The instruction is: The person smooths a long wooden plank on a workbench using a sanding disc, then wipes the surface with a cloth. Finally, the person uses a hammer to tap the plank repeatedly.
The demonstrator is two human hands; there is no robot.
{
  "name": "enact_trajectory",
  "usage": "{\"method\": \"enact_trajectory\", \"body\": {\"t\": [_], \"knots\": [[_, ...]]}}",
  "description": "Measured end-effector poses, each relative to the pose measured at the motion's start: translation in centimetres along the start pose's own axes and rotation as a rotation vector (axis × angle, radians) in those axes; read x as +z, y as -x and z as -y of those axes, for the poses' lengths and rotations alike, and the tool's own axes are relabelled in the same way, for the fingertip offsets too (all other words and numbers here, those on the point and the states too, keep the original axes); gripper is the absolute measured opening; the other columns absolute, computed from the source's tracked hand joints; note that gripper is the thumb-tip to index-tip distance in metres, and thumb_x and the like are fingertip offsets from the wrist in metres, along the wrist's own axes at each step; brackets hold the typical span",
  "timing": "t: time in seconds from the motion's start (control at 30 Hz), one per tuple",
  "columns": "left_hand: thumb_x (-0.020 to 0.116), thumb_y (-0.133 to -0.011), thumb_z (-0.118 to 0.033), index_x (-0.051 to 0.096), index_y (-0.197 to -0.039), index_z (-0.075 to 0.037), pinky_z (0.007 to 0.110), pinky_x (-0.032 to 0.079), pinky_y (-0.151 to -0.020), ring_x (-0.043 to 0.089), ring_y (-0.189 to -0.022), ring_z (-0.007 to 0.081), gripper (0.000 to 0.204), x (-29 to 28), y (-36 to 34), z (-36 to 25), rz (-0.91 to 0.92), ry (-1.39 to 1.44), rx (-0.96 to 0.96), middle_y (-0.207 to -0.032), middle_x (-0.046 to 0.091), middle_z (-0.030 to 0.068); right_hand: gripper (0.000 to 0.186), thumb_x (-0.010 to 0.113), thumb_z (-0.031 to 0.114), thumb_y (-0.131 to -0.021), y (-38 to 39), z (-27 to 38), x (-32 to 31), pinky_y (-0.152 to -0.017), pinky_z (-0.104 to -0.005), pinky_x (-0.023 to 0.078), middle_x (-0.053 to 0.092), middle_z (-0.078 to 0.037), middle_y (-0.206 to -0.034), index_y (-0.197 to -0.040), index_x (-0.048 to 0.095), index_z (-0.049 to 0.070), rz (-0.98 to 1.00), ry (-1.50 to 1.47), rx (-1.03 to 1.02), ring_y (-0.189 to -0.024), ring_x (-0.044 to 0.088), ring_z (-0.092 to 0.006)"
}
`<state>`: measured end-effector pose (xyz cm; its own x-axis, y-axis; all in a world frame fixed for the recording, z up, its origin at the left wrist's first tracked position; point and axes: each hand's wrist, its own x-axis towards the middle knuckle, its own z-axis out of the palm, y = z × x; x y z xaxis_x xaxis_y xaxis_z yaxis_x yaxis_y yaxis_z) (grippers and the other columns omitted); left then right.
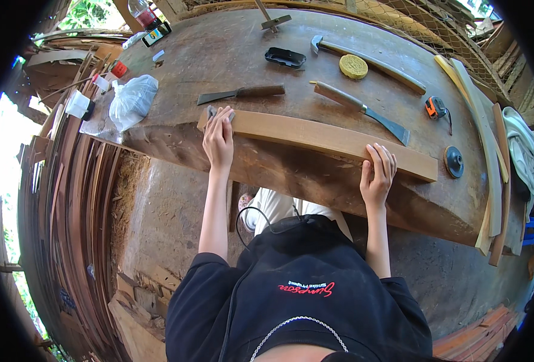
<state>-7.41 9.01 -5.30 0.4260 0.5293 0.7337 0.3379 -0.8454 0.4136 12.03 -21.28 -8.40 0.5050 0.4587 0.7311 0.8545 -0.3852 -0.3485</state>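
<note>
Basically, the wooden bar (303, 133) lies lengthwise along the near edge of the bench (237, 45), R end closer to the wearer than the L end. L hand (219, 139) is at the bar's L end, fingers bent over a small grey pad (211, 111) & holding it on the top face; exact grip under the fingers is hidden, can't tell. R hand (378, 175) grasps the bar nr its R end: fingers over the top, thumb at the near side; how tight, can't tell.

Just beyond the bar, L side: flat-bladed tool (258, 90) w/ dark handle, blade pointing L. Further R, a chisel (345, 96) w/ wooden handle, its wide blade angled twd the bar. Behind those: open black case (285, 58), round yellow block (353, 67) & hammer (378, 63), the block just beside the hammer's handle. Orange-&-black tape measure (436, 107) sits R of the chisel; black disc (454, 161) is just beside the bar's R end. Long wood strips (490, 157) run along the bench's R side, white cloth (523, 151) next to them.

Far L: knotted plastic bag (133, 104), red container (118, 69) behind it, then phone (156, 34) by a bottle (143, 13) w/ red contents.
</note>
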Motion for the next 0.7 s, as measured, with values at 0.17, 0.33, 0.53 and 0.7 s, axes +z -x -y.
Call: {"method": "enact_trajectory", "body": {"t": [0.17, 0.33, 0.53, 0.7], "knots": [[0.047, -0.099, -0.015, 0.068, -0.107, -0.002, 0.036, 0.048, -0.095, 0.059, -0.116, 0.0272, 0.026, 1.1, -1.9, -6.3, 0.034, 0.301, -0.087, -0.116, 0.066, 0.0125, 0.029, 0.054, 0.019, -0.093, 0.1, 0.1, -0.2, -0.109, -0.0427, 0.03, 0.058, -0.007, -0.124, -0.12, 0.062, 0.011, 0.011, -0.007, 0.026, -0.12, 0.051, -0.0257], [0.054, -0.092, -0.009, 0.061, -0.12, -0.009, 0.036, 0.046, -0.098, 0.053, -0.123, 0.0289, 0.029, 6.0, -1.1, -15.1, 0.335, 0.558, 0.197, -0.129, 0.058, 0.0116, 0.029, 0.053, 0.021, -0.093, 0.0, 0.1, 0.0, -0.11, -0.0424, 0.028, 0.059, -0.008, -0.124, -0.119, 0.062, 0.01, 0.021, -0.009, 0.037, -0.122, 0.051, -0.0253], [0.042, -0.097, -0.03, 0.026, -0.147, -0.002, 0.049, 0.013, -0.116, 0.021, -0.143, 0.0284, 0.059, 10.4, 1.9, -17.9, 0.509, -0.03, 0.254, -0.153, 0.025, 0.0162, 0.029, 0.053, 0.021, -0.094, 0.1, 0.0, -0.1, -0.11, -0.0423, 0.028, 0.059, -0.008, -0.124, -0.119, 0.062, 0.009, 0.028, -0.001, 0.04, -0.122, 0.051, -0.0254], [0.027, -0.1, -0.036, 0.019, -0.149, -0.002, 0.047, 0.008, -0.117, 0.014, -0.146, 0.0253, 0.06, 8.7, 1.0, -15.9, 0.735, -0.094, 0.132, -0.157, 0.016, 0.0143, 0.029, 0.053, 0.02, -0.093, 0.0, 0.2, -0.2, -0.11, -0.042, 0.029, 0.059, -0.008, -0.124, -0.119, 0.062, 0.01, 0.038, 0.009, 0.041, -0.122, 0.051, -0.0252]]}}
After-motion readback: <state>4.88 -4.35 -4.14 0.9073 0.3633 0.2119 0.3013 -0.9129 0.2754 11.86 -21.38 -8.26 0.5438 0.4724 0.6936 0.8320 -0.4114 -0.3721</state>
